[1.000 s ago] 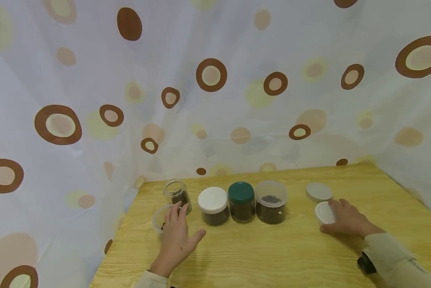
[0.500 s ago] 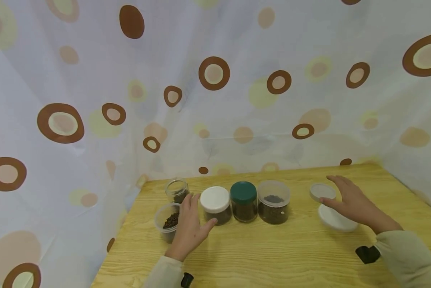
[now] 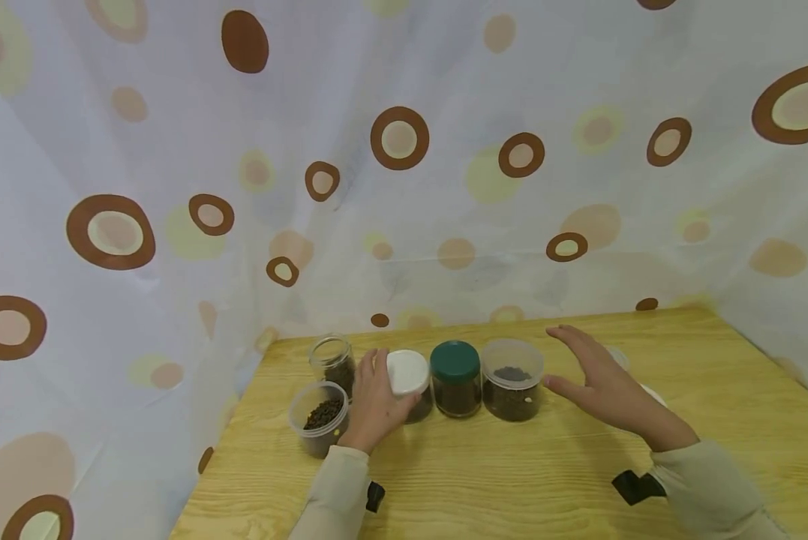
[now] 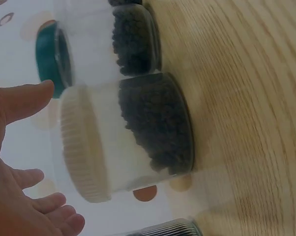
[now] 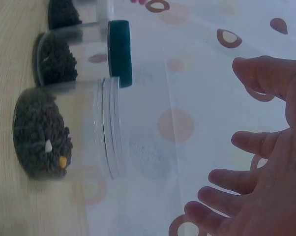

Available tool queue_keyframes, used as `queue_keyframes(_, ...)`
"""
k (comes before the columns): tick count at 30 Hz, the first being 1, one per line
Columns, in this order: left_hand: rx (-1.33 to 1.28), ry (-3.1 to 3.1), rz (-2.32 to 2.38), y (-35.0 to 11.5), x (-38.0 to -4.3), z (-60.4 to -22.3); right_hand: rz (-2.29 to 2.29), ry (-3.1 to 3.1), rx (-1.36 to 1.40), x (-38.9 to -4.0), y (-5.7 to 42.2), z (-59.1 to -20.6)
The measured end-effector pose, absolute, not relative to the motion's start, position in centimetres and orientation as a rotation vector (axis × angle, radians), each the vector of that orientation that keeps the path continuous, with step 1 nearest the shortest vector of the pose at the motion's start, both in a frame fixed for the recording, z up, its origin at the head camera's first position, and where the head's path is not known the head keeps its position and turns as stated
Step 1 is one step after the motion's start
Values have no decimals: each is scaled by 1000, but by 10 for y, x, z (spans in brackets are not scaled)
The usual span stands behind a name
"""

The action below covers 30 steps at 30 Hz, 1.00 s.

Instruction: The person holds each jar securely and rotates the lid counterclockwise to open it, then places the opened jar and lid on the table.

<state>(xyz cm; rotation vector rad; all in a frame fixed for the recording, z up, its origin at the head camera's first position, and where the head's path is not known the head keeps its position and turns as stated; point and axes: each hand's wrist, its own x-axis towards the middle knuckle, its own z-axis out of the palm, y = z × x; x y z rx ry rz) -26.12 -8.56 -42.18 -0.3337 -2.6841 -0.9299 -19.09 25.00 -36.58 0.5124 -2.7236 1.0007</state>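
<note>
My left hand [image 3: 376, 409] is at the left side of a clear jar with a white lid [image 3: 409, 373], thumb and fingers spread. In the left wrist view the fingers [image 4: 27, 101] stand just off the ribbed rim of that lid. My right hand [image 3: 599, 386] hovers with fingers spread, right of a clear plastic tub [image 3: 512, 405] part filled with dark granules. The right wrist view shows a pale and an orange bit among them, and a gap between tub and fingers [image 5: 236, 182]. Between these two containers stands a jar with a green lid [image 3: 455, 364].
An uncovered plastic tub [image 3: 319, 439] of dark granules and an uncovered glass jar [image 3: 329, 358] stand at the left. Behind my right hand, a white lid [image 3: 655, 395] and a translucent lid [image 3: 618, 357] lie on the wooden table [image 3: 485, 480]. A patterned curtain [image 3: 458, 187] backs the table.
My right hand has let go of the white lid and moved left toward the clear tub. My left hand has moved right, from the uncovered tub to the white-lidded jar.
</note>
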Motion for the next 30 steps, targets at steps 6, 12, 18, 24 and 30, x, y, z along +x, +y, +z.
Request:
queue_keyframes(6, -320, -2714, -947, -89, -275, -430, 1065, -2669, 579, -193, 224, -369)
queue_keyframes(12, -355, -2737, -955, -95, -285, -442, 1078, -2690, 569, -193, 218, -377)
queue_keyframes(18, -303, -2792, -1027, -94, -290, -454, 1076, -2687, 574, -191, 218, -378)
queue_keyframes(24, -290, -2765, -1097, -89, -291, -462, 1144, -2703, 564, -190, 219, -381)
queue_keyframes(30, -273, -2742, -1197, -88, -293, -464, 1186, -2726, 560, -189, 220, -383)
